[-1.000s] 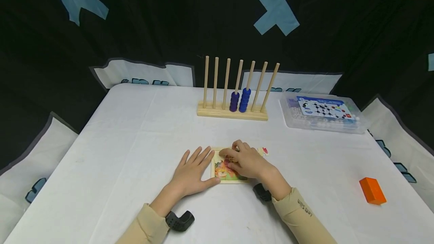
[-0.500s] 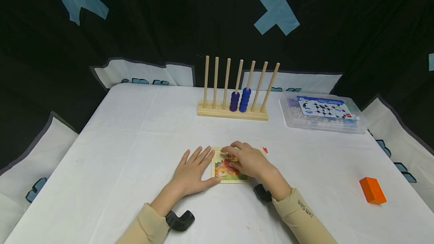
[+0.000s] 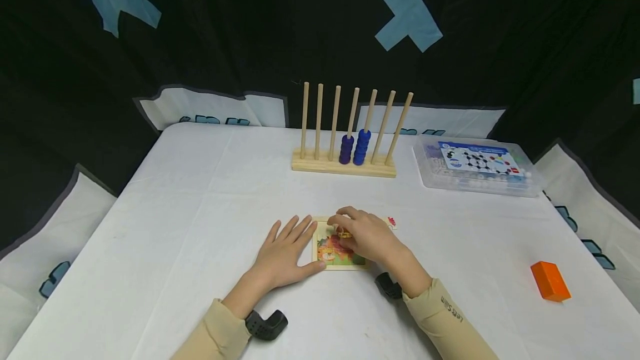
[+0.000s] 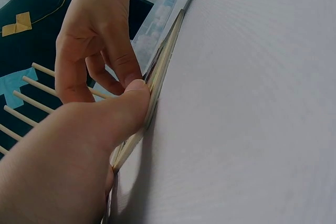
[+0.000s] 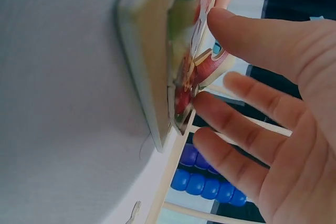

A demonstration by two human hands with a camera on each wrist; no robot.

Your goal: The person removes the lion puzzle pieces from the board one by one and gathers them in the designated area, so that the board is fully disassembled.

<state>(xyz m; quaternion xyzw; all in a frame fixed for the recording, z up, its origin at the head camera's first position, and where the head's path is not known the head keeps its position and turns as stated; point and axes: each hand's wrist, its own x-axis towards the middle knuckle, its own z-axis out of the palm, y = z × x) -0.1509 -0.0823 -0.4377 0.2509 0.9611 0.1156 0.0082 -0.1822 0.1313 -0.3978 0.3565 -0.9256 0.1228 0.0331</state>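
Observation:
A jigsaw puzzle in a shallow wooden tray point(image 3: 340, 266) lies on the white table before me, its picture colourful and partly covered by my right hand. My left hand point(image 3: 282, 260) rests with fingers spread beside it, the thumb pressing the near left corner of the frame. Over the upper part of the picture, my right hand point(image 3: 372, 238) bends its thumb and fingers round a puzzle piece point(image 5: 208, 69). That red and yellow piece stands tilted up from the tray in the right wrist view; exact finger contact is partly hidden. A loose piece point(image 3: 391, 222) with a pink print shows behind the right hand.
Behind the puzzle stands a wooden peg abacus point(image 3: 342, 166) with purple and blue beads on two pegs. A clear plastic case point(image 3: 475, 165) sits at the back right. An orange block point(image 3: 550, 281) lies at the right. Dark cloth hangs behind the table.
My right index finger and hand have shifted slightly rightward over the puzzle, uncovering more of the yellow and red piece. My left hand stays in place.

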